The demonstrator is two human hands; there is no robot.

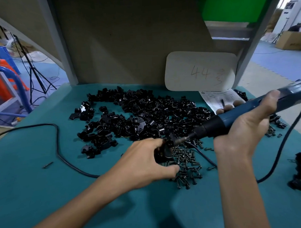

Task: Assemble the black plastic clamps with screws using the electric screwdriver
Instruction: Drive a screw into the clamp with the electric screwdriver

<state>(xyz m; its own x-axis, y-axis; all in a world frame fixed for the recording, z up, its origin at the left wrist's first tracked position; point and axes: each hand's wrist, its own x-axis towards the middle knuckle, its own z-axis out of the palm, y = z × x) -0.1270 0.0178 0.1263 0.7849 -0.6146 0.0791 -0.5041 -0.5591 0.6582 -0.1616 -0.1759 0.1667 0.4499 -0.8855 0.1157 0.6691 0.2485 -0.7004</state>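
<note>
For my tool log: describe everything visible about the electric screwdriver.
The electric screwdriver is a straight tool with a blue, plastic-looking body, a black front section and a thin metal bit. The right hand grips its middle, fingers wrapped round it. It is held tilted above the table, tip lower and pointing left, the bit meeting the black clamp that the left hand holds. A dark cable hangs from its blurred rear end.

Only thing I can actually read is "44" handwritten on the white card (pixel 200 70), with a reddish scribble beside it. The printed sheet (pixel 218 99) below it is too blurry.
</note>
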